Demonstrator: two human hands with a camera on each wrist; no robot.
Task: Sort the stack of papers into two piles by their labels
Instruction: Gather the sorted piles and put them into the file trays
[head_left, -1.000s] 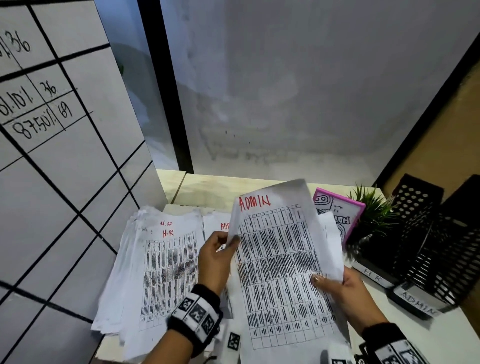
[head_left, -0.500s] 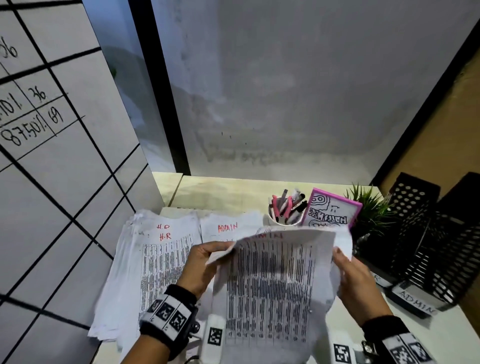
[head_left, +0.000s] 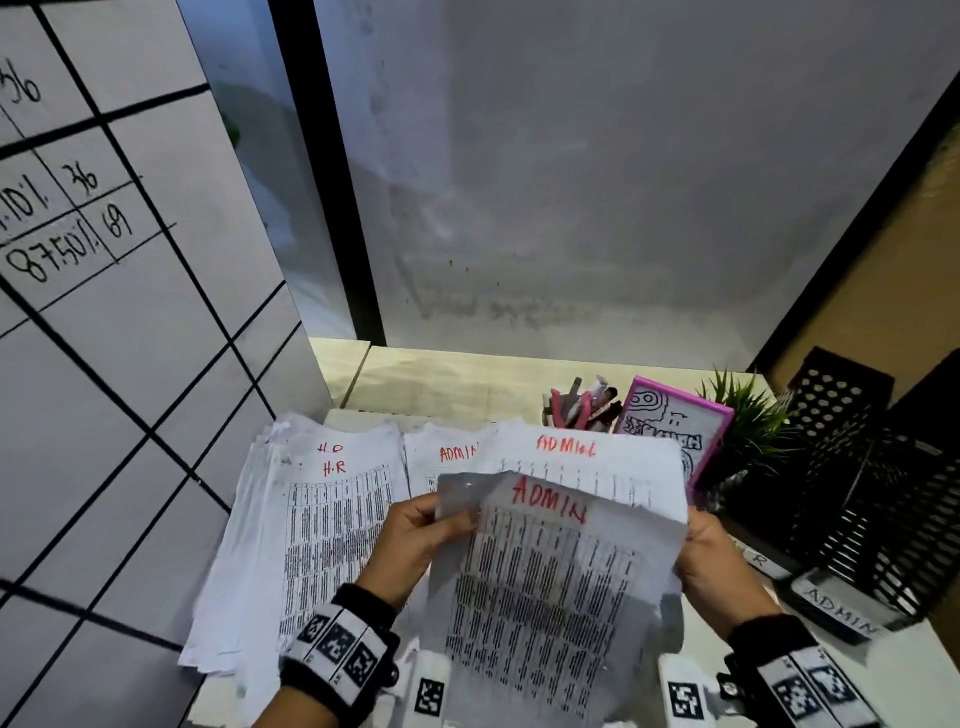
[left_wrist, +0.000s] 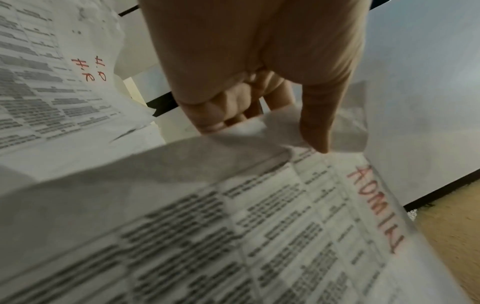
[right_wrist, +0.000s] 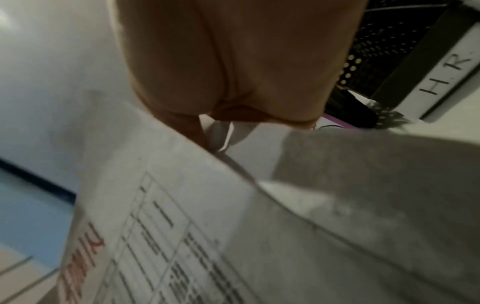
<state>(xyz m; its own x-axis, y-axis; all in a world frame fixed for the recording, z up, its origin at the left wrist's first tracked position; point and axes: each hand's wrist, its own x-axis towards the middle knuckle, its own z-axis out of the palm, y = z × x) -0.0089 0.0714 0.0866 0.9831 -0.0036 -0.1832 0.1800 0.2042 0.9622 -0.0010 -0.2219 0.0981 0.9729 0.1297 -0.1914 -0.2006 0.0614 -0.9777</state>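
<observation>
Two piles already lie on the desk (head_left: 457, 384): an H.R pile (head_left: 332, 519) at about 9 o'clock from the hands, and just beside it, toward 12 o'clock, an ADMIN pile (head_left: 454, 457) with its red label showing. The left hand (head_left: 415, 540) pinches the upper left corner of the held stack (head_left: 550, 597), thumb on top, while the right hand (head_left: 719, 566) grips its right edge, fingers curled round the sheets. The top sheet reads ADMIN, and another ADMIN sheet (head_left: 576, 457) stands behind it at 12 o'clock. Judging by the thick H.R pile, much sorting seems done; the held stack remains, and how many sheets it holds cannot be told.
</observation>
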